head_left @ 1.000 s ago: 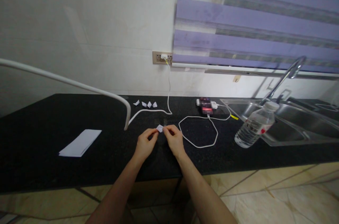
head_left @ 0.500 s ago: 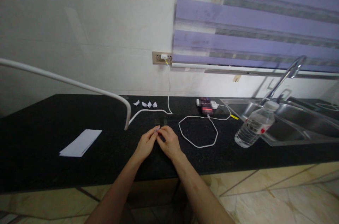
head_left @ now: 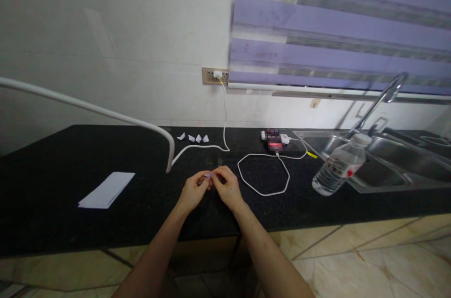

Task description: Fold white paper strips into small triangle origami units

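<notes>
A small piece of white paper (head_left: 209, 175) is pinched between my two hands over the black countertop (head_left: 148, 213), mostly covered by the fingers. My left hand (head_left: 193, 191) grips it from the left with thumb and fingers. From the right, my right hand (head_left: 227, 187) closes on it, thumbs nearly meeting. Beyond the hands, several small folded paper pieces (head_left: 198, 138) stand in a row near the wall. To the left lies a thin stack of white paper strips (head_left: 107, 190), slightly fanned.
A thick white cable (head_left: 116, 115) arches in from the left. A thin charging cord (head_left: 264, 194) loops on the counter to a blurred device (head_left: 275, 139). A clear water bottle (head_left: 340, 166) stands beside the steel sink (head_left: 373, 190) and faucet (head_left: 380, 100). A wall outlet (head_left: 215, 75) holds a plug.
My fingers have shifted around the small paper, and the thumbs have come closer together. The paper now lies flatter between them; the other things stay put.
</notes>
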`<state>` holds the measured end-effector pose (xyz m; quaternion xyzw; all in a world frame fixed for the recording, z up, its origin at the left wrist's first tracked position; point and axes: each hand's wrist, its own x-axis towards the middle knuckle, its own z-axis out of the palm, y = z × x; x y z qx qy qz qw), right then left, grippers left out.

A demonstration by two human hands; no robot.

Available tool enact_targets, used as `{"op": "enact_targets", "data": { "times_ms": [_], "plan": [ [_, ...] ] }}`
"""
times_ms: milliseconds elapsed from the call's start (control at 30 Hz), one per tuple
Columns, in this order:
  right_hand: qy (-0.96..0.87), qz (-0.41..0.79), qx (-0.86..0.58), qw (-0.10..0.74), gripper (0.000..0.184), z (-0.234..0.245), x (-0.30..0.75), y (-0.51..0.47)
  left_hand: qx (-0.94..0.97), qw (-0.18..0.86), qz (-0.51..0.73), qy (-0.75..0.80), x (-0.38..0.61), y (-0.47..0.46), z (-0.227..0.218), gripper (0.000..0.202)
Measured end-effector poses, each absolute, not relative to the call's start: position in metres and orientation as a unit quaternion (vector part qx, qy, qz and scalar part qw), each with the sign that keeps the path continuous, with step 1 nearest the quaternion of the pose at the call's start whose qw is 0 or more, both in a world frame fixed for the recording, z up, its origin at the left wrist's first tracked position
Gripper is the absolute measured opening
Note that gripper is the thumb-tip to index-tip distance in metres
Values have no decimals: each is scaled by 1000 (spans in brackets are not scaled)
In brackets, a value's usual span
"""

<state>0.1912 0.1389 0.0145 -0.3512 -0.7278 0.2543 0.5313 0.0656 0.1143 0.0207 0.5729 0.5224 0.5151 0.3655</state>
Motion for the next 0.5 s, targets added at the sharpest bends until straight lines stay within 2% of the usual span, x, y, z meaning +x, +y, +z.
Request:
{"op": "enact_targets", "data": {
  "times_ms": [500],
  "plan": [
    [-726,259,-347,534,11,13,192,141,584,284,477,591,63,113,22,27]
  ]
}}
